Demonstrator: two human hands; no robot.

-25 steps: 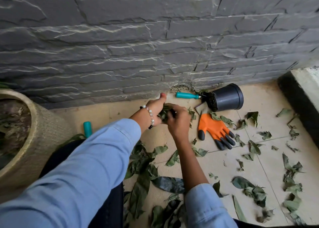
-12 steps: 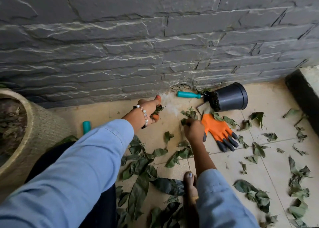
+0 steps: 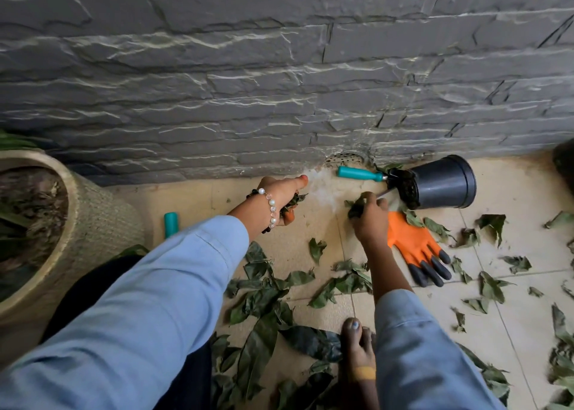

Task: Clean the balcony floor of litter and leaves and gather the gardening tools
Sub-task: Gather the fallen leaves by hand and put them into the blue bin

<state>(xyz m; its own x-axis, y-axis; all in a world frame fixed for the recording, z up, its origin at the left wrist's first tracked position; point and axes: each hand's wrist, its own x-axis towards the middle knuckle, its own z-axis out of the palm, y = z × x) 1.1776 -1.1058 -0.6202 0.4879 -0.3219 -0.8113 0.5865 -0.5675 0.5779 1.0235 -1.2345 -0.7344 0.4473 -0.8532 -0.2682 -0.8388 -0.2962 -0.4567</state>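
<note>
My left hand [image 3: 281,198], with a bead bracelet at the wrist, is closed around a bunch of dry green leaves near the foot of the wall. My right hand [image 3: 368,218] pinches more leaves off the tile just left of an orange glove [image 3: 414,248] with black fingertips. A teal-handled tool [image 3: 360,173] lies by the wall, its head at a tipped black plastic pot [image 3: 441,182]. A second teal handle [image 3: 170,223] pokes out beside the big planter. Dry leaves [image 3: 267,297] litter the beige tiles in front of me and to the right.
A large woven beige planter [image 3: 93,232] with soil stands at the left. The grey stone wall [image 3: 279,83] closes the far side, with a drain grate [image 3: 344,158] at its base. My bare foot [image 3: 357,350] rests among leaves. A dark object [image 3: 565,164] sits at the right edge.
My two hands were together at first, then parted. The right hand has moved right toward the glove and pot and picked up leaves; the left keeps its bunch.
</note>
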